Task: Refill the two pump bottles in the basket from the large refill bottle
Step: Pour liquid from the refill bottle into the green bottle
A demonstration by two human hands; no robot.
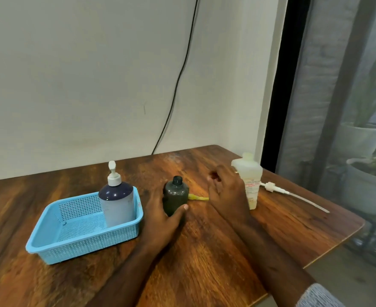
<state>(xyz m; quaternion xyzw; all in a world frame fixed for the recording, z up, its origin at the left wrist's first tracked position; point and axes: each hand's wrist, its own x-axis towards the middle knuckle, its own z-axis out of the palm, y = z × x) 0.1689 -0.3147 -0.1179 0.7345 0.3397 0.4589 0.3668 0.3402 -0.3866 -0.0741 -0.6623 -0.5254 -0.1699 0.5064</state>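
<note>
near the table's (pixel 204 251) far right corner, refill bottle (pixel 250 185) stands upright just beside the unclenched right hand (pixel 224 193) — left hand (pixel 162 209) clasps the uncapped dark bottle (pixel 175 194).

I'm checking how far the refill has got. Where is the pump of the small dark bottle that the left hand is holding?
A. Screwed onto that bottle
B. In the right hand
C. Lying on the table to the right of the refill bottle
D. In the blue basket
C: the small dark bottle has an open neck, and a white pump with its long tube lies on the table right of the refill bottle.
</note>
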